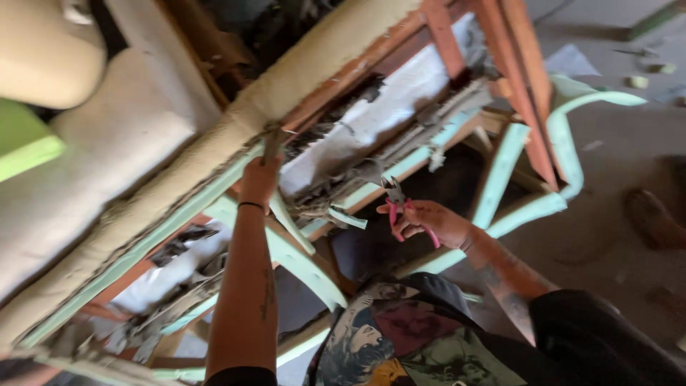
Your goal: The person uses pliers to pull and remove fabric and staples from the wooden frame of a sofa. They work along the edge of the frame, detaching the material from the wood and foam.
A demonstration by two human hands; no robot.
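Observation:
An upturned sofa frame [457, 50] of reddish wood lies in front of me, with beige upholstery [143, 136] and pale green foam strips [500, 171] along its edges. My left hand [259, 179] reaches up and grips a torn flap of fabric [272, 140] at the beige edge of the frame. My right hand [426, 220] holds pliers with pink handles [395, 199], their jaws pointing up at the torn grey lining and white padding [386, 114] under the frame.
A patterned garment [400, 343] covers my lap at the bottom. Grey concrete floor [614, 214] spreads to the right, with small scraps [636, 81] lying on it. A beige cushion [43, 50] and something green [25, 143] sit at the upper left.

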